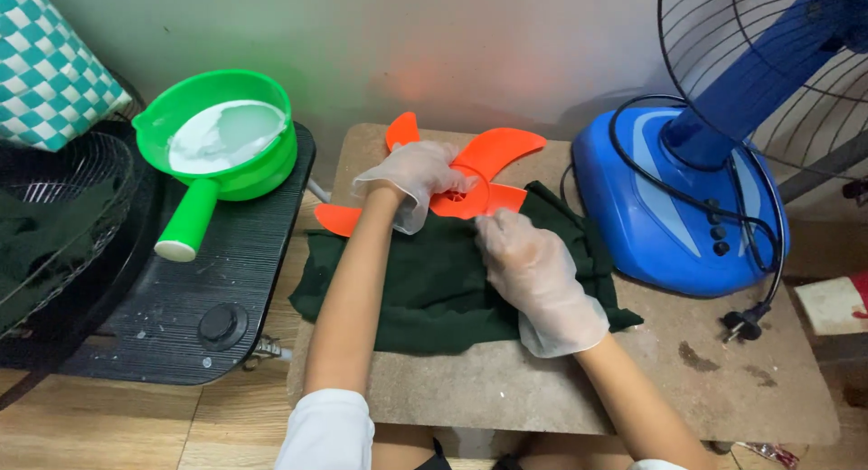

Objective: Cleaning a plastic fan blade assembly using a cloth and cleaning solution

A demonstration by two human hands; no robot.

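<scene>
Fingers (pixel 432 163) of my left hand (pixel 411 176), gloved in thin clear plastic, are curled down over the orange fan blade (pixel 488 158), closing on it near its hub and pinning it in place. My right hand (pixel 533 271), gloved the same way, comes in from five o'clock, and its fingers (pixel 493 228) pinch the lower edge of the blade between thumb and fingertips.

That blade sits at twelve o'clock from me, resting on a dark green cloth (pixel 434 289) spread over the brown worktop (pixel 705 389). One vane sticks up toward the wall at twelve, one sweeps out to one o'clock, another pokes out at nine o'clock just past my left wrist, lying on the cloth's edge.

Over at ten o'clock a green scoop with a handle (pixel 217 154) holds milky white liquid, and it stands on a black ribbed panel (pixel 190 289) with a round knob. Beyond it at nine o'clock lies a black wire fan guard (pixel 54 226), with a teal-and-white checked cushion (pixel 45 63) above.

At two o'clock stands the blue fan base (pixel 669 226), touching the worktop's far right side, its black cord (pixel 768 253) looping down to a plug (pixel 741 324) at three o'clock. Another wire guard (pixel 723 36) rises behind the blue stem.
</scene>
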